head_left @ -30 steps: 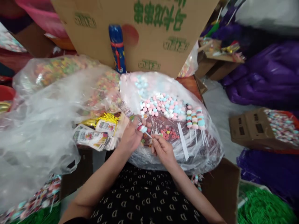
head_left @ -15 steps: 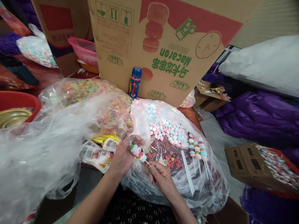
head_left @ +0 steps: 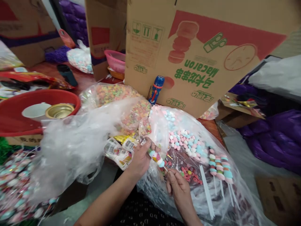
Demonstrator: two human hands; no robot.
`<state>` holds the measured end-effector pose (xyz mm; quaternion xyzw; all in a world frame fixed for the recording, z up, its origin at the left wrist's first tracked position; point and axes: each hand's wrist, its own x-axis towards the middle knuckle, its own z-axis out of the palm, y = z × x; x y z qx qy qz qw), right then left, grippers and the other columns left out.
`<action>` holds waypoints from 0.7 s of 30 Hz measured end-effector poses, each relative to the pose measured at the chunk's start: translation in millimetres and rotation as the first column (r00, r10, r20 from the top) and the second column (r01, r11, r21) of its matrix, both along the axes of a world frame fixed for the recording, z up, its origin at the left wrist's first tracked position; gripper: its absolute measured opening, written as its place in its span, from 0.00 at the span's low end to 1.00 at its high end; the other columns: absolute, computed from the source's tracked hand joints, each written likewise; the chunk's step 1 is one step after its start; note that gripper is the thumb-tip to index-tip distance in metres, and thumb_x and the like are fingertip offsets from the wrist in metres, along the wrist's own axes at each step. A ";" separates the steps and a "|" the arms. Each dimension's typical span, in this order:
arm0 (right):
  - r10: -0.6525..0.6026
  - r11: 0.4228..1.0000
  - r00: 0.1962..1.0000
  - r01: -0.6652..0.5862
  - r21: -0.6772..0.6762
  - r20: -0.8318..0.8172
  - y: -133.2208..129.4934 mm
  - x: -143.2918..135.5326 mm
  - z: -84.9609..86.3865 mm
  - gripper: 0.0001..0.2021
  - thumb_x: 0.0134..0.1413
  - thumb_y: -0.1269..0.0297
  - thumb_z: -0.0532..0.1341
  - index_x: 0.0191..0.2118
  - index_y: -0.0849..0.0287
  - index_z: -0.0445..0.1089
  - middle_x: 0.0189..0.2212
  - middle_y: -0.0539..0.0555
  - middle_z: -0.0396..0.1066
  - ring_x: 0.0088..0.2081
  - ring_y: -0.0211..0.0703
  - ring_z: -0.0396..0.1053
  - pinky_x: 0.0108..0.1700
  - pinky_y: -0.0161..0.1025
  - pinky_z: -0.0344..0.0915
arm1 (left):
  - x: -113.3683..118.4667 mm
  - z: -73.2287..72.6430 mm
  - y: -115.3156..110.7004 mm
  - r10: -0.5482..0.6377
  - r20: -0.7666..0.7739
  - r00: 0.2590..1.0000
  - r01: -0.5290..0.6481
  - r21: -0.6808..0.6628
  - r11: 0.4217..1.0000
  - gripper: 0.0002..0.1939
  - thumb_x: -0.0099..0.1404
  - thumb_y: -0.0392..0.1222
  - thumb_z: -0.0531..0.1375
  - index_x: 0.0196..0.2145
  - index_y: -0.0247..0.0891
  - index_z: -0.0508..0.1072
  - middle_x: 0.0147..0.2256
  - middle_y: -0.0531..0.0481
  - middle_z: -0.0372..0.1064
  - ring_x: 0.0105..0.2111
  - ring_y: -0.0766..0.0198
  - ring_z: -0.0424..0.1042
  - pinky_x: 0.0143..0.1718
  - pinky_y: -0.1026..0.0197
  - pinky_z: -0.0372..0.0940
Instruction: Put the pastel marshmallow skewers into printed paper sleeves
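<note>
Pastel candy skewer (head_left: 156, 158), discs stacked, pinched between left hand (head_left: 140, 159) and right hand (head_left: 178, 187).

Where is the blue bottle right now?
Head view, upper centre: the blue bottle stands against the Macaron carton, just behind the bag of pastel candies.

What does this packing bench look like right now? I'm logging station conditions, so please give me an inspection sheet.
Surface: dark red table top, mostly covered by bags and boxes.
Job's things: candy skewer, gripped at its candy end by the left hand and at its stick by the right hand; finished skewers lie on the clear bag of pastel candies.
Clutter: bag of coloured rings, printed wrappers, red basin holding a gold tin, blue bottle, pink bowl.
Grippers: both hands bare, closed on the skewer.
Cables: nothing seen.
Surroundings: macaron carton, purple bags.
</note>
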<state>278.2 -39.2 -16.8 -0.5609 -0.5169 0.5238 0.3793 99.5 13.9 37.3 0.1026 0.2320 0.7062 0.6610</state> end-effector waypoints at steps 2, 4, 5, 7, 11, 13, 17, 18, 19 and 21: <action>0.027 0.999 1.000 -0.026 -0.026 0.005 -1.8 4.9 -4.5 0.27 0.58 0.33 0.62 0.34 0.56 0.73 0.10 0.44 0.58 0.13 0.37 0.52 0.20 0.35 0.50 | 1.4 0.5 -0.3 0.002 0.006 1.000 -0.002 0.009 1.000 0.21 0.54 0.49 0.77 0.27 0.39 0.69 0.24 0.56 0.67 0.27 0.65 0.71 0.36 0.60 0.68; 0.100 0.992 0.995 -0.100 -0.071 -0.008 -1.8 9.7 -6.0 0.27 0.57 0.32 0.62 0.34 0.56 0.72 0.09 0.43 0.58 0.13 0.36 0.51 0.20 0.35 0.48 | 2.6 1.3 -0.4 0.001 0.002 1.000 -0.001 0.016 1.000 0.21 0.54 0.50 0.77 0.28 0.39 0.69 0.24 0.56 0.66 0.26 0.66 0.71 0.35 0.60 0.67; 0.133 0.987 0.991 -0.135 -0.093 -0.023 -1.2 11.2 -5.5 0.26 0.57 0.33 0.63 0.34 0.56 0.72 0.09 0.43 0.58 0.12 0.35 0.50 0.20 0.35 0.48 | 3.6 1.5 -0.7 -0.001 -0.002 1.000 0.001 0.020 1.000 0.22 0.54 0.51 0.76 0.28 0.39 0.68 0.23 0.56 0.66 0.26 0.66 0.71 0.35 0.60 0.67; 0.150 0.980 0.986 -0.158 -0.123 -0.070 0.6 11.2 -2.3 0.25 0.58 0.35 0.64 0.35 0.56 0.72 0.09 0.42 0.57 0.13 0.34 0.49 0.21 0.35 0.47 | 7.5 1.4 -2.4 -0.015 -0.006 1.000 0.015 0.030 0.999 0.23 0.53 0.52 0.77 0.30 0.39 0.68 0.22 0.57 0.66 0.24 0.66 0.70 0.34 0.60 0.66; 0.065 0.986 0.982 -0.090 -0.142 -0.175 1.7 1.1 7.7 0.26 0.56 0.36 0.65 0.35 0.57 0.71 0.11 0.43 0.59 0.15 0.33 0.52 0.22 0.33 0.48 | 20.3 -3.0 -8.7 -0.057 -0.012 0.998 0.057 0.045 0.997 0.27 0.52 0.52 0.77 0.38 0.40 0.67 0.22 0.59 0.67 0.23 0.67 0.70 0.33 0.61 0.65; 0.052 0.986 0.978 -0.083 -0.146 -0.203 0.2 -2.2 10.6 0.26 0.54 0.35 0.67 0.34 0.58 0.71 0.13 0.44 0.61 0.16 0.34 0.57 0.23 0.33 0.53 | 24.2 -6.3 -10.7 -0.086 -0.038 0.996 0.087 0.045 0.995 0.28 0.52 0.52 0.77 0.40 0.40 0.67 0.22 0.59 0.68 0.23 0.66 0.71 0.31 0.62 0.64; -0.011 0.993 0.977 -0.015 -0.120 -0.212 -0.9 7.9 5.9 0.24 0.54 0.40 0.71 0.40 0.58 0.75 0.16 0.45 0.65 0.19 0.33 0.60 0.24 0.32 0.57 | 17.8 -6.9 -7.8 -0.101 -0.103 0.990 0.109 0.068 0.992 0.29 0.50 0.56 0.77 0.40 0.37 0.73 0.25 0.53 0.72 0.25 0.63 0.74 0.30 0.61 0.63; -0.026 0.996 0.979 0.007 -0.094 -0.200 0.3 13.0 3.2 0.24 0.53 0.41 0.71 0.41 0.58 0.76 0.18 0.45 0.66 0.19 0.34 0.61 0.24 0.32 0.58 | 14.1 -5.1 -6.1 -0.088 -0.107 0.990 0.097 0.080 0.992 0.28 0.50 0.57 0.77 0.39 0.36 0.74 0.27 0.51 0.73 0.27 0.62 0.75 0.30 0.61 0.63; -0.032 0.998 0.983 0.020 -0.064 -0.179 2.2 18.0 0.4 0.24 0.51 0.41 0.72 0.41 0.58 0.77 0.19 0.46 0.68 0.20 0.34 0.62 0.24 0.32 0.59 | 10.4 -2.7 -4.3 -0.069 -0.106 0.992 0.079 0.090 0.993 0.27 0.51 0.58 0.77 0.37 0.35 0.75 0.29 0.50 0.74 0.29 0.61 0.76 0.31 0.60 0.64; -0.008 1.000 0.994 0.007 -0.009 -0.107 6.4 26.4 -4.3 0.24 0.50 0.40 0.73 0.41 0.57 0.78 0.22 0.48 0.71 0.22 0.36 0.65 0.25 0.33 0.64 | 4.4 2.8 -1.5 -0.007 -0.076 0.997 0.014 0.088 0.996 0.25 0.52 0.57 0.76 0.35 0.35 0.76 0.30 0.50 0.74 0.30 0.61 0.76 0.34 0.59 0.66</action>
